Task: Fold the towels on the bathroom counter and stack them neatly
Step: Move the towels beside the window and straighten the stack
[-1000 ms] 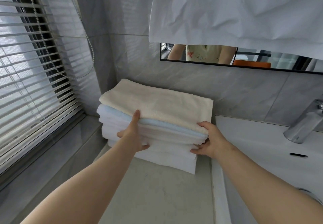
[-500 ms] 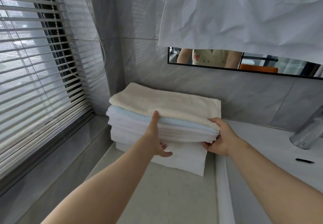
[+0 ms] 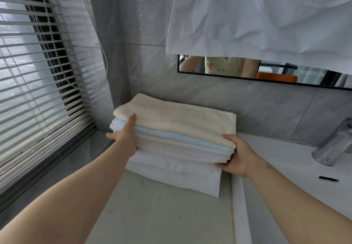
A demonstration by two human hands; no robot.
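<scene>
The folding looks finished: a towel stack [image 3: 181,148] sits at the far left of the counter [image 3: 162,215], close against the tiled wall and beside the window blinds [image 3: 38,91]. A cream towel [image 3: 177,121] lies on top, a light-blue towel [image 3: 171,136] just under it, and white layers below. No loose or unfolded towel shows on the counter.

What seems left is tidying. The bottom white towel [image 3: 175,173] juts out toward the near side, so the edges are not flush (the upper layers line up fairly well).

The left hand [image 3: 124,139] grips the stack's left near corner, thumb on the cream towel and fingers mostly hidden. The right hand [image 3: 237,156] clasps the right near corner, thumb on top and fingers tucked beneath the upper layers, above the bottom towel. Squaring that overhang would likely complete the job.
</scene>
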